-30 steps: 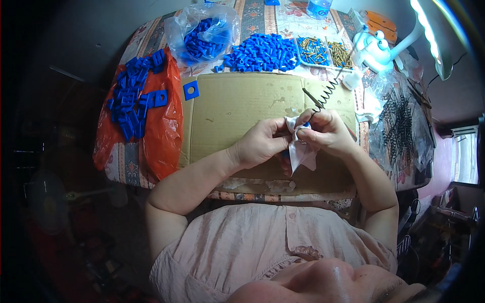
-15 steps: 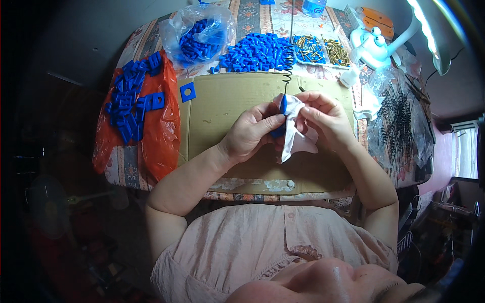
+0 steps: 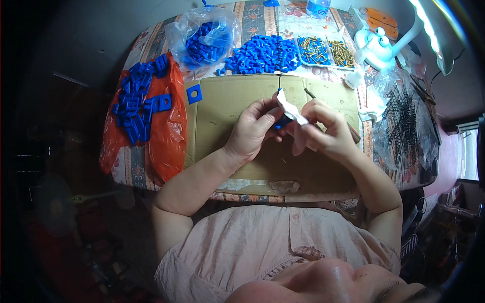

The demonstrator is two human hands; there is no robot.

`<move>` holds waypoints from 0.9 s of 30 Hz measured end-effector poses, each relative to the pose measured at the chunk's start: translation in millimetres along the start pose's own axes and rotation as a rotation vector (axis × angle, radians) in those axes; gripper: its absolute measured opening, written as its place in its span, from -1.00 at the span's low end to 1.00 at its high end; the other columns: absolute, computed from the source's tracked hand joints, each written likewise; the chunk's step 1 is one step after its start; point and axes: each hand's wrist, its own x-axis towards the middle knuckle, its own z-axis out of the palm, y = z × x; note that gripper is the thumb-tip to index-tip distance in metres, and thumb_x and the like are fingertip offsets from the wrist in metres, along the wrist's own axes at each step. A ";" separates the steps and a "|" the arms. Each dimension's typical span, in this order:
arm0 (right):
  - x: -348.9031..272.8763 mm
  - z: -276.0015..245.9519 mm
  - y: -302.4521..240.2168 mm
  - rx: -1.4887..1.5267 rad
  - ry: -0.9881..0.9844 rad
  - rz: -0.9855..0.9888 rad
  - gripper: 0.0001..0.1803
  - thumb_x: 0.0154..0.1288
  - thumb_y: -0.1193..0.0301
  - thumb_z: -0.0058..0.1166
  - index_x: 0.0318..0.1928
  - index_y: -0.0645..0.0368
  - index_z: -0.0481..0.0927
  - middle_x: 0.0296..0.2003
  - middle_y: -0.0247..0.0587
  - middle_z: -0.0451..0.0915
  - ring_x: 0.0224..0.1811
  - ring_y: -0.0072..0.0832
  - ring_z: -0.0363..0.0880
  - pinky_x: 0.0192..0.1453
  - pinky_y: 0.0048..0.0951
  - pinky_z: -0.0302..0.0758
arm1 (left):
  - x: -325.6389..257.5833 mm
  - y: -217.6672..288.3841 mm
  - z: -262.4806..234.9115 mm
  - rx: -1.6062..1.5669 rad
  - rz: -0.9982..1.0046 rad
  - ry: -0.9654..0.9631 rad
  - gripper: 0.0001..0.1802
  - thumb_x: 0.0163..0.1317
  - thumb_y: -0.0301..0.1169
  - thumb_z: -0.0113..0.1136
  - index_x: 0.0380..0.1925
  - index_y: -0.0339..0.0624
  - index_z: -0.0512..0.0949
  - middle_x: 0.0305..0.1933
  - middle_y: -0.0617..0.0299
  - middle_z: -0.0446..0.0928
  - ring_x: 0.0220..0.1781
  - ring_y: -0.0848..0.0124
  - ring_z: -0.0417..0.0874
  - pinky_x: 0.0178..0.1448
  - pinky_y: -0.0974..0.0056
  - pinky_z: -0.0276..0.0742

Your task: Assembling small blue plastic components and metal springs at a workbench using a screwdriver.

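Above the cardboard sheet [image 3: 222, 106], my left hand [image 3: 252, 126] is closed around a blue plastic piece [image 3: 283, 121], mostly hidden by the fingers and a cloth. A thin black coiled wire [image 3: 279, 53] runs up from it, in front of a pile of blue parts. My right hand [image 3: 328, 129] pinches a thin white cloth [image 3: 290, 107], which lies against the blue piece. Partly under my right hand lies a tool with a thin dark shaft [image 3: 309, 94] and a brown handle [image 3: 354, 133], like a screwdriver.
A single blue square with a hole [image 3: 194, 94] lies at the cardboard's left. Beyond are an orange bag [image 3: 172, 131] with blue blocks, a clear bag [image 3: 222, 25], the blue cone pile [image 3: 257, 53], a tray of brass pins [image 3: 341, 53], a lamp [image 3: 374, 48] and black coils [image 3: 404, 118].
The white cloth has been bunched and folded over the blue piece, where before it hung down. The coiled wire tilts away more, and the brown-handled tool shows more.
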 end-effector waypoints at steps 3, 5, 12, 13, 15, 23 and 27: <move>2.4 -9.3 9.7 0.811 0.115 0.358 -0.83 0.30 0.40 -0.08 -0.23 0.26 0.45 -0.35 -0.37 0.50 -0.35 -0.70 0.46 -0.25 -0.64 0.39 | 0.9 2.1 0.9 0.095 0.055 0.051 -0.76 0.26 -0.38 -0.01 -0.10 -0.20 0.34 -0.30 0.22 0.50 -0.46 0.53 0.50 -0.43 0.46 0.45; 5.0 -15.2 13.8 0.871 0.158 0.337 -0.83 0.29 0.40 -0.07 -0.23 0.24 0.46 -0.34 -0.35 0.51 -0.34 -0.70 0.46 -0.22 -0.62 0.39 | 1.2 3.0 0.6 0.081 0.107 0.064 -0.78 0.26 -0.37 -0.01 -0.14 -0.21 0.34 -0.34 0.22 0.47 -0.49 0.55 0.47 -0.47 0.48 0.42; 4.3 -20.0 16.2 0.893 0.130 0.380 -0.82 0.27 0.41 -0.06 -0.20 0.26 0.50 -0.32 -0.34 0.52 -0.30 -0.69 0.46 -0.19 -0.60 0.39 | -4.5 6.9 4.0 0.122 0.145 -0.006 -0.82 0.25 -0.38 0.00 -0.21 -0.23 0.38 -0.35 0.21 0.46 -0.51 0.56 0.45 -0.51 0.49 0.37; 4.9 -18.4 14.8 0.895 0.129 0.380 -0.82 0.27 0.41 -0.06 -0.20 0.26 0.50 -0.32 -0.34 0.52 -0.30 -0.69 0.46 -0.19 -0.60 0.39 | -6.1 6.5 7.0 0.148 0.137 -0.021 -0.82 0.25 -0.39 -0.01 -0.20 -0.23 0.37 -0.34 0.21 0.47 -0.51 0.55 0.46 -0.51 0.48 0.38; 5.6 -14.0 12.7 0.898 0.188 0.399 -0.81 0.27 0.43 -0.06 -0.19 0.28 0.50 -0.34 -0.34 0.53 -0.32 -0.68 0.47 -0.23 -0.61 0.39 | -9.1 4.4 7.4 0.219 0.125 -0.075 -0.83 0.26 -0.43 -0.02 -0.18 -0.24 0.36 -0.30 0.20 0.48 -0.50 0.55 0.48 -0.50 0.48 0.40; 0.4 -4.6 2.6 0.844 0.055 0.401 -0.81 0.24 0.49 -0.03 -0.15 0.28 0.49 -0.44 -0.38 0.49 -0.50 -0.76 0.37 -0.48 -0.74 0.26 | -8.2 -2.0 14.5 0.210 0.018 -0.097 -0.86 0.28 -0.43 -0.06 -0.20 -0.23 0.35 -0.35 0.23 0.47 -0.47 0.52 0.51 -0.46 0.46 0.47; 1.3 2.2 -0.1 0.782 -0.066 0.348 -0.83 0.19 0.55 0.02 -0.19 0.27 0.47 -0.56 -0.41 0.43 -0.63 -0.75 0.29 -0.63 -0.70 0.16 | -8.4 -4.8 15.1 0.235 0.008 -0.113 -0.87 0.28 -0.43 -0.05 -0.21 -0.22 0.36 -0.37 0.24 0.46 -0.48 0.53 0.50 -0.46 0.47 0.46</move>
